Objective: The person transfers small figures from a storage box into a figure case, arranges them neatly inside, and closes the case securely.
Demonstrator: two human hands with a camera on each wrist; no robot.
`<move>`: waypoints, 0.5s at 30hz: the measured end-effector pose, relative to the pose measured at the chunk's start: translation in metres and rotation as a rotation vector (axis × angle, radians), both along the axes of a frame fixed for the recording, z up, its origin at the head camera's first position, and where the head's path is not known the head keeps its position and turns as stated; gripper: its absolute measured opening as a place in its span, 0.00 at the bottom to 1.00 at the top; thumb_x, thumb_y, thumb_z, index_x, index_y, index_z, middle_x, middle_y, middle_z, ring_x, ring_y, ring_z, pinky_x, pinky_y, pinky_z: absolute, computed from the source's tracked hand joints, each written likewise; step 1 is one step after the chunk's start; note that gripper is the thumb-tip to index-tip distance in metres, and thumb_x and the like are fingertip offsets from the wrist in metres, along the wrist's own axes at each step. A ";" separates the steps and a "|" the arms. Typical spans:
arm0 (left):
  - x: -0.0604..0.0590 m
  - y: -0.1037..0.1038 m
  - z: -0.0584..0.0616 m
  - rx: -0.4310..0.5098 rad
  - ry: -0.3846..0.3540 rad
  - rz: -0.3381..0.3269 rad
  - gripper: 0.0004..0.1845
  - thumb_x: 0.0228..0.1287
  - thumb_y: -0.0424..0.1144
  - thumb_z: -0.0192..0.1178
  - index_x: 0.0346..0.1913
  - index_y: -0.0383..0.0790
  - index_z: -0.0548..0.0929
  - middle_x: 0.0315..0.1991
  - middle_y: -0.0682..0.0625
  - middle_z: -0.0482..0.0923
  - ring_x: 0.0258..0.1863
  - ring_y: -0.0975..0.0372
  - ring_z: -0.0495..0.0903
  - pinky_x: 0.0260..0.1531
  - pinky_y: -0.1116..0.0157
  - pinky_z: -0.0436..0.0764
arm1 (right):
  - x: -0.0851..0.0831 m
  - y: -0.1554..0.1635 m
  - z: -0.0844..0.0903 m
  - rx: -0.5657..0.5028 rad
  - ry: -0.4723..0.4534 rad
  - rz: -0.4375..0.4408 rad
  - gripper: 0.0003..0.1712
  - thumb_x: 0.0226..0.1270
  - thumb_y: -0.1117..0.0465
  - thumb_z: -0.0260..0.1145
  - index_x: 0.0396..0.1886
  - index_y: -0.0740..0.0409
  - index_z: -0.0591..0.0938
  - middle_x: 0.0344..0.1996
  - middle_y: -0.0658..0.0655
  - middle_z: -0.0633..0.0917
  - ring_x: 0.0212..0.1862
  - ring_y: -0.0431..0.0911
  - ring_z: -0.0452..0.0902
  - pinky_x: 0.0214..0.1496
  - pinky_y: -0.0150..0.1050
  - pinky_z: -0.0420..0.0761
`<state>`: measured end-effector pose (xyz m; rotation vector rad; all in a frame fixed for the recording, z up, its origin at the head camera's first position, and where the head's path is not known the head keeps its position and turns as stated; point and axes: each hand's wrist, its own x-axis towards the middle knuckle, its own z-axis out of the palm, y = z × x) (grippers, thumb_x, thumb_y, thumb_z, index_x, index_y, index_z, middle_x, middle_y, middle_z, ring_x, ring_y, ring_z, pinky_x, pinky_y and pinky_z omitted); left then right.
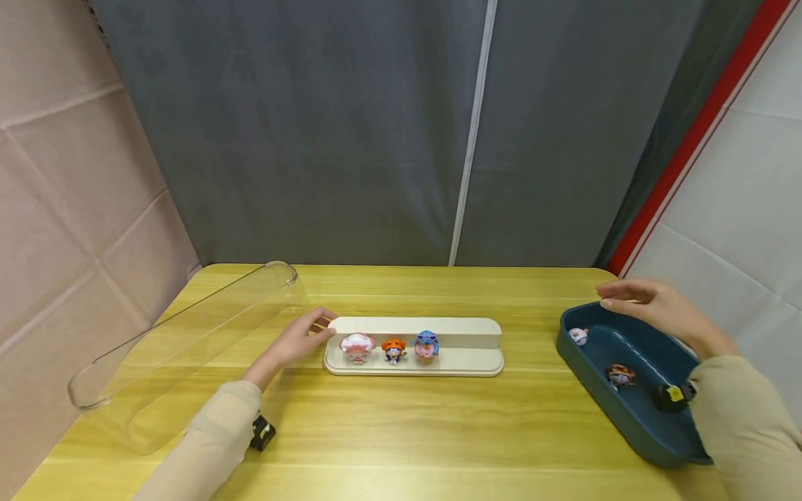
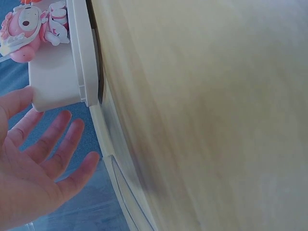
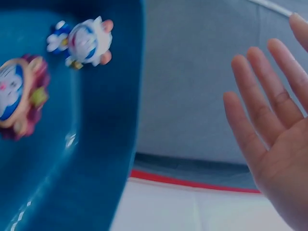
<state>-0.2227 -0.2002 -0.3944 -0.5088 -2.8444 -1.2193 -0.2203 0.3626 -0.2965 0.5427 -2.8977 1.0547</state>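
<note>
A cream display stand point(image 1: 464, 334) lies mid-table with three small figures on it: a pink one point(image 1: 357, 346), an orange one point(image 1: 393, 349) and a blue one point(image 1: 427, 346). My left hand point(image 1: 299, 339) lies open at the stand's left end, fingertips at its corner; the left wrist view shows the hand point(image 2: 33, 159) with spread fingers beside the stand point(image 2: 57, 77) and the pink figure point(image 2: 26, 29). My right hand point(image 1: 651, 306) hovers open over the far part of a dark blue tray point(image 1: 567, 348), which holds a white figure point(image 1: 578, 336) and a brown-hatted figure point(image 1: 620, 376).
A clear plastic cover point(image 1: 182, 348) lies on the table's left side, slanting toward the back. The yellow wooden table point(image 1: 401, 431) meets a grey curtain point(image 1: 376, 139) behind. The blue tray overhangs the table's right edge.
</note>
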 end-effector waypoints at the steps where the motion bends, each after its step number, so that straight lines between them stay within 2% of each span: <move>1: 0.000 0.000 0.000 0.000 -0.001 0.000 0.14 0.63 0.37 0.53 0.49 0.35 0.72 0.43 0.42 0.74 0.43 0.50 0.72 0.44 0.54 0.72 | -0.001 0.003 -0.002 0.000 -0.012 -0.004 0.21 0.63 0.56 0.58 0.52 0.62 0.74 0.41 0.51 0.80 0.40 0.30 0.72 0.37 0.25 0.73; 10: 0.000 0.000 0.000 0.003 0.004 0.001 0.13 0.62 0.37 0.53 0.49 0.35 0.72 0.43 0.42 0.74 0.43 0.50 0.73 0.43 0.55 0.72 | -0.009 0.019 -0.024 0.056 -0.118 -0.049 0.27 0.62 0.48 0.57 0.55 0.59 0.73 0.48 0.55 0.78 0.41 0.25 0.68 0.40 0.26 0.71; 12: 0.000 0.000 0.000 0.002 0.006 0.002 0.14 0.62 0.37 0.53 0.49 0.35 0.72 0.43 0.42 0.74 0.43 0.50 0.73 0.43 0.54 0.72 | -0.010 0.022 -0.029 0.067 -0.118 -0.041 0.27 0.62 0.48 0.56 0.56 0.60 0.72 0.49 0.58 0.76 0.42 0.26 0.68 0.41 0.30 0.72; 15: 0.000 0.000 0.000 0.000 0.003 0.007 0.14 0.62 0.37 0.53 0.49 0.35 0.72 0.43 0.42 0.74 0.43 0.50 0.73 0.43 0.54 0.72 | -0.009 0.026 -0.034 0.070 -0.148 -0.036 0.27 0.63 0.48 0.56 0.56 0.60 0.72 0.51 0.61 0.74 0.45 0.32 0.68 0.46 0.42 0.72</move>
